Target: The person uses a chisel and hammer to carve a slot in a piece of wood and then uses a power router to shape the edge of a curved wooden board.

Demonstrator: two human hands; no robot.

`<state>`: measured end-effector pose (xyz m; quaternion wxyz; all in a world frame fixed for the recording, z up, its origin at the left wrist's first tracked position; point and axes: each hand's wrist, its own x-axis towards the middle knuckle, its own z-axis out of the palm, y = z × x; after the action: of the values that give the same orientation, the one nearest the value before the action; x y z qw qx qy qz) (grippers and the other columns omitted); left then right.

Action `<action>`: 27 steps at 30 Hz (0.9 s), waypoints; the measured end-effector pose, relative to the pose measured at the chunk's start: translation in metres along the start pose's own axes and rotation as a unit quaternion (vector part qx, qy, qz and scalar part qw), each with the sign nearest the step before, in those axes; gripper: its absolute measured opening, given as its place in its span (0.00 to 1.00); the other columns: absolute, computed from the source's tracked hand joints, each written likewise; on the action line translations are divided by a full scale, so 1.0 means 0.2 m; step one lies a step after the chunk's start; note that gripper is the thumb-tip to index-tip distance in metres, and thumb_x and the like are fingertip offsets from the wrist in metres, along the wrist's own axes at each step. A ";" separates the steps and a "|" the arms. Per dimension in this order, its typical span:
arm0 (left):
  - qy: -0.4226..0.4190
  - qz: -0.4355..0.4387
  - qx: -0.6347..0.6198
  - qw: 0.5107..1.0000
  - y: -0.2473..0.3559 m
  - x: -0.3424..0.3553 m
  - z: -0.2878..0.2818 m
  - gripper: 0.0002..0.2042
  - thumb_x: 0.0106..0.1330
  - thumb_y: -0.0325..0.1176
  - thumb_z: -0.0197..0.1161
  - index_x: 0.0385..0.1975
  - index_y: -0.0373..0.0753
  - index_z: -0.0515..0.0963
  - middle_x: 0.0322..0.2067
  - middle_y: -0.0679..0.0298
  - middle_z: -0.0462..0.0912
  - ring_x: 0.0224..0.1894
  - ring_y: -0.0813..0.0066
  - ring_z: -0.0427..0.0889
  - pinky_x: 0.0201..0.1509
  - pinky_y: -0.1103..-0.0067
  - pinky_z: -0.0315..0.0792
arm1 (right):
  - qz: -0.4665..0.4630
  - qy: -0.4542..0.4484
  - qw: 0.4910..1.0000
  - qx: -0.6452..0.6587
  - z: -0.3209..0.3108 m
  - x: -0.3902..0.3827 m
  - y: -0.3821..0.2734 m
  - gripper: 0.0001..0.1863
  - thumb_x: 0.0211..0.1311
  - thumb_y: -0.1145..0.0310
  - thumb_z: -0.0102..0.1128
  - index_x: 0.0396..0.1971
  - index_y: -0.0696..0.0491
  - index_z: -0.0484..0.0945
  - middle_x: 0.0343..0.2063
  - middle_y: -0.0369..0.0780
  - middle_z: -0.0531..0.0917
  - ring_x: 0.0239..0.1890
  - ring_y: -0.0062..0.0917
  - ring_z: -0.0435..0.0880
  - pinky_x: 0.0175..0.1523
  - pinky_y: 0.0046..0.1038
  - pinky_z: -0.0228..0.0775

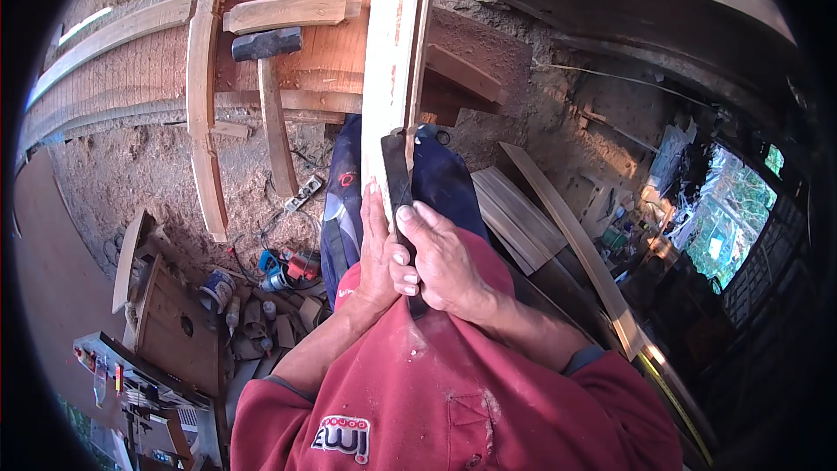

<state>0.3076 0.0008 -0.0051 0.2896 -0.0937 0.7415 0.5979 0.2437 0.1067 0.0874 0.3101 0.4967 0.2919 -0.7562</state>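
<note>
The right hand [440, 262] is curled tight around a long, flat, dark tool [397, 170], with its thumb resting on top. The left hand [375, 249] is close beside it, its fingers straight and laid against a long, pale wooden board [388, 61]; I cannot tell if it grips the board or just rests there. The board points away from the person's red shirt [427, 384], above the dark blue trousers [449, 179], and the dark tool lies along its near end. To the left, a hammer with a dark head and wooden handle [270, 100] lies near a long, curved, light brown wooden strip [200, 105]. To the right is a long, thin, light brown plank [575, 253]
</note>
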 end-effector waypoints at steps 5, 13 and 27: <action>0.010 0.036 0.058 0.998 0.00 0.01 0.00 0.40 0.72 0.43 0.58 0.77 0.35 0.45 0.74 0.48 0.54 0.76 0.50 0.54 0.79 0.62 0.51 | 0.033 -0.016 0.999 -0.004 -0.03 -0.06 -0.04 0.14 0.82 0.55 0.45 0.38 0.50 0.67 0.21 0.33 0.70 0.14 0.17 0.65 0.20 0.22 0.60; 0.021 0.051 0.047 0.997 0.03 0.00 -0.01 0.40 0.72 0.42 0.58 0.77 0.35 0.45 0.73 0.47 0.55 0.75 0.51 0.56 0.78 0.63 0.53 | 0.036 -0.004 0.999 -0.008 -0.04 -0.04 0.00 0.13 0.82 0.56 0.45 0.39 0.50 0.67 0.21 0.33 0.70 0.13 0.17 0.65 0.18 0.22 0.59; -0.014 0.019 0.054 0.998 -0.02 -0.01 0.02 0.34 0.76 0.29 0.54 0.75 0.33 0.43 0.72 0.37 0.52 0.75 0.40 0.57 0.75 0.60 0.60 | 0.035 -0.059 0.997 0.029 -0.12 0.00 -0.06 0.14 0.80 0.54 0.48 0.39 0.49 0.69 0.19 0.32 0.70 0.11 0.16 0.63 0.14 0.22 0.57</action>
<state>0.3123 0.0037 -0.0090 0.2930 -0.0559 0.7703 0.5636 0.2486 0.1331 0.0814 0.3385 0.4693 0.2338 -0.7813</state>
